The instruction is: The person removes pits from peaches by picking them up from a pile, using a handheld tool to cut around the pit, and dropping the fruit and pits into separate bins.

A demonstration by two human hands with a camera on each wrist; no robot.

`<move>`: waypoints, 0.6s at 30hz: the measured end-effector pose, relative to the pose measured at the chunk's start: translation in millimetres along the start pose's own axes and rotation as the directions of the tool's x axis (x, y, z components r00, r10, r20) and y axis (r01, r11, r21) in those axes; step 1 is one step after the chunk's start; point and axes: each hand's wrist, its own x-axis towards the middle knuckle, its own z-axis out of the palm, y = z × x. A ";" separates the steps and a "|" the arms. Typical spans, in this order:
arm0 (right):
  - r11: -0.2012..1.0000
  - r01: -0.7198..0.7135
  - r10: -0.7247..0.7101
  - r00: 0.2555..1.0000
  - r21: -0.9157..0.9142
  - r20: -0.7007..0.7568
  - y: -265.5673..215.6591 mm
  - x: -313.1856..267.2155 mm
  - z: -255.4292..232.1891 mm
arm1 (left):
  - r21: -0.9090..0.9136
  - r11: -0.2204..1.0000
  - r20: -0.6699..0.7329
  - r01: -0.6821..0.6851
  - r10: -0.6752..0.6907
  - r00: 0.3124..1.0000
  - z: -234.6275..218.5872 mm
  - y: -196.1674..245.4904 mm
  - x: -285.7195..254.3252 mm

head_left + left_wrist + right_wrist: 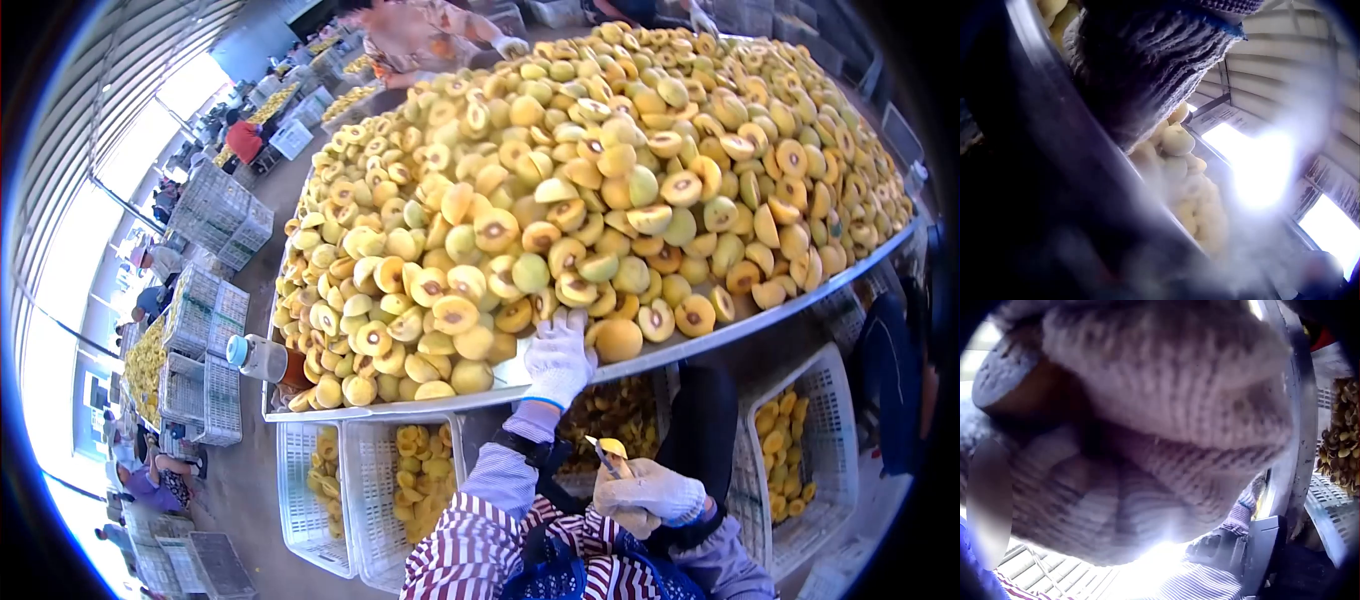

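A big heap of halved yellow peaches [495, 230], many with pits showing, covers the metal-rimmed table [400, 408]. My gloved left hand [560, 365] reaches over the near rim, its fingers extended onto peach halves at the heap's edge. In the left wrist view the glove [1141, 69] hides its fingertips. Close to my body, my gloved right hand [648, 497] grips a small knife [606, 460] with a thin blade. A yellow peach piece [614, 446] shows by the blade. The knife's round wooden handle end [1007, 378] sticks out of the glove in the right wrist view.
A blue-capped bottle [265, 360] of brown liquid stands at the table's left corner. White crates [318, 540] with peach halves sit below the rim, another crate [838, 430] at right. Across the heap is a person [430, 40]. Stacked crates [205, 315] line the left floor.
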 end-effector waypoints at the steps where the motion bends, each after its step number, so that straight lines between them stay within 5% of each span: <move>1: 0.998 -0.040 0.040 0.999 0.038 -0.009 -0.8 1.0 -0.3 | 0.035 0.999 0.119 0.022 -0.026 0.993 -7.9 0.0 7.2; 3: 0.991 -0.091 0.086 0.995 0.100 0.051 -1.9 6.1 2.0 | 0.111 0.992 0.355 0.057 -0.093 0.930 -24.0 0.3 18.4; 6: 0.982 -0.141 0.134 0.989 0.125 0.064 3.1 14.9 4.7 | 0.139 0.990 0.450 -0.012 -0.052 0.891 -21.2 -13.5 17.6; 11: 0.989 -0.111 0.102 0.990 0.099 0.100 6.7 22.6 6.1 | 0.132 0.990 0.412 0.049 -0.100 0.905 -6.3 -3.2 16.5; 14: 0.993 -0.079 0.070 0.992 0.091 0.101 13.4 26.5 7.3 | 0.156 0.988 0.508 0.001 -0.081 0.858 3.8 0.1 30.0; 18: 0.996 -0.066 0.066 0.998 0.068 -0.003 1.2 16.3 11.1 | 0.073 0.997 0.527 0.000 -0.038 0.849 -21.2 -1.0 29.4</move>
